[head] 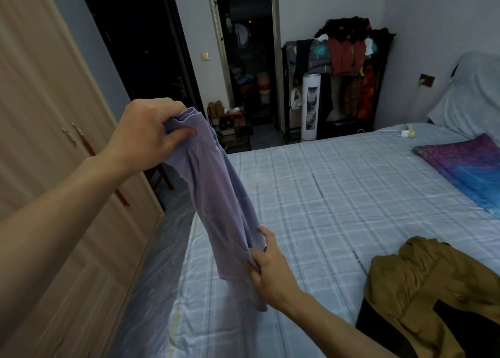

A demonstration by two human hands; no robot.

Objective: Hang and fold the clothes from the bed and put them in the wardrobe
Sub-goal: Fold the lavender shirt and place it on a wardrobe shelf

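Note:
A lilac garment (216,195) hangs in the air above the left edge of the bed (338,195). My left hand (151,133) grips its bunched top end, raised at chest height. Lower down, my right hand (266,265) pinches the garment's bottom edge between thumb and fingers. A brown garment (422,284) lies crumpled on the bed at the lower right, partly over something black. The wooden wardrobe (54,141) stands along the left, its doors closed.
A purple-blue pillow (465,165) lies at the bed's right. Against the far wall are a loaded clothes rack (349,60), a white tower fan (310,106) and a shoe rack (232,125). A narrow aisle runs between bed and wardrobe.

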